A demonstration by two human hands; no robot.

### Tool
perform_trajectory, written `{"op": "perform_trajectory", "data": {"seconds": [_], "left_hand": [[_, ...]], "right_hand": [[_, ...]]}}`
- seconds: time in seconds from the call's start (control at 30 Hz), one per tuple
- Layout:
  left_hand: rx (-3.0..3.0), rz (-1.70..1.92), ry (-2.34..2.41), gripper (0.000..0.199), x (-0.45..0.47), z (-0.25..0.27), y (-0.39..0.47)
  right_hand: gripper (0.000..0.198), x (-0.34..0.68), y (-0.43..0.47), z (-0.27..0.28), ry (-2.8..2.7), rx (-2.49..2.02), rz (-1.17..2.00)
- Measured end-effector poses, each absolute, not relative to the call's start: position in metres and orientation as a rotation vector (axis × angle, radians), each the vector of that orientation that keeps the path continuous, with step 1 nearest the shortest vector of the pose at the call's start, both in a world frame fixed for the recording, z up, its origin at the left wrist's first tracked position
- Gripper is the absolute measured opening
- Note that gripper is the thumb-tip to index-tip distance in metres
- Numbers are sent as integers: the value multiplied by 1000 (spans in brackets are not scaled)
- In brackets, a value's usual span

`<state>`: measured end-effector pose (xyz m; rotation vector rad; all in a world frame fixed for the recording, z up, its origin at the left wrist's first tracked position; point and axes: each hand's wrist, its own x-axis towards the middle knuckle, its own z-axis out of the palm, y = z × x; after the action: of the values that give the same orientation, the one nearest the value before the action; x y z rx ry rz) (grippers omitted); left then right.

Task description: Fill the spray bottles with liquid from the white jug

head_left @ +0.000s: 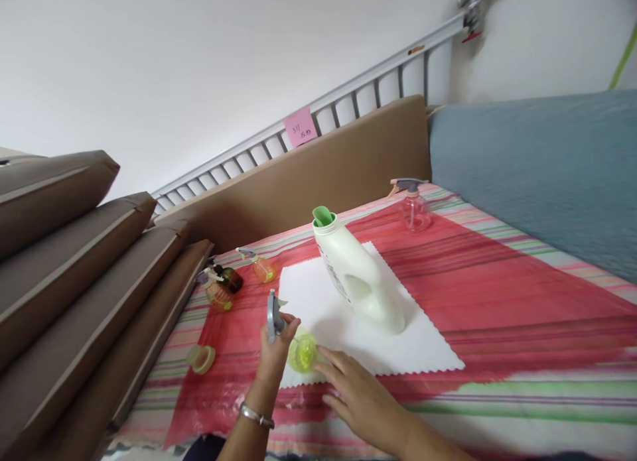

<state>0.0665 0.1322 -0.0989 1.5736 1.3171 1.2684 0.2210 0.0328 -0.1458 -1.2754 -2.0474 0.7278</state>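
Observation:
The fingers of my left hand (277,345) are closed around a grey spray trigger head (273,315). Just right of it a small clear spray bottle (303,353) with yellow-green liquid stands at the edge of a white cloth (358,355). Whether the head is joined to the bottle is hard to see. My right hand (355,395) is open, fingers stretched out, with its fingertips at the bottle's right side. A large white detergent jug (351,268) leans in view on the cloth behind, and a green measuring cup or scoop (322,216) sits in its mouth.
Several spray bottles stand around: an orange one (262,268), another (217,294) beside a dark bottle (231,279), and a clear pink one (415,212). A round yellowish lid or jar (202,359) lies left. Brown cushions (89,275) border the left side; a radiator (348,109) runs behind.

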Motion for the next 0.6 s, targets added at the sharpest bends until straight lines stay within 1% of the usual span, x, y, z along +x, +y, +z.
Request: {"op": "perform_trajectory", "data": {"seconds": [0.4, 0.5, 0.6], "left_hand": [[1537, 1325, 1321, 14, 71, -104, 132], [1514, 1378, 1332, 13, 73, -99, 130], [1466, 1469, 1313, 11, 73, -84, 129]], "right_hand": [[41, 227, 33, -141, -1945, -1248, 802], [40, 224, 34, -144, -1839, -1187, 878], [38, 217, 40, -152, -1611, -1157, 1028]]}}
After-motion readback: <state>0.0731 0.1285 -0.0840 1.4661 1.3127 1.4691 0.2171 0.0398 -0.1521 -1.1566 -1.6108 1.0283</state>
